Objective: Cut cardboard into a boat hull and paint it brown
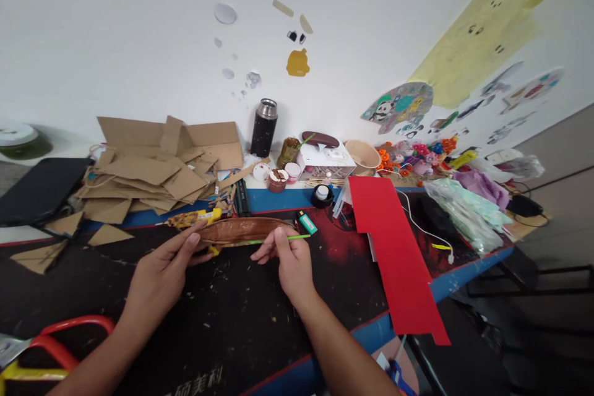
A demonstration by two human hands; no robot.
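My left hand (160, 272) is closed on the left end of a long, narrow, boat-shaped cardboard piece (245, 231) with glossy brown paint inside. Between the thumb and fingers of my right hand (294, 263) is a thin, green-handled paintbrush (299, 236). It lies along the near edge of the brown piece, its handle pointing right; I cannot make out its bristles clearly. Just behind my left hand lies a yellow hot glue gun (204, 217). A green-and-white lighter (307, 223) rests beyond my right hand. An open jar of brown paint (277, 180) stands farther back.
Cardboard scraps (153, 173) are heaped at back left. A black thermos (265, 129) stands near the wall. Red card (399, 260) overhangs the front edge on the right. Large scissors (55, 346) lie at lower left. A white cable (420, 216) crosses the right side.
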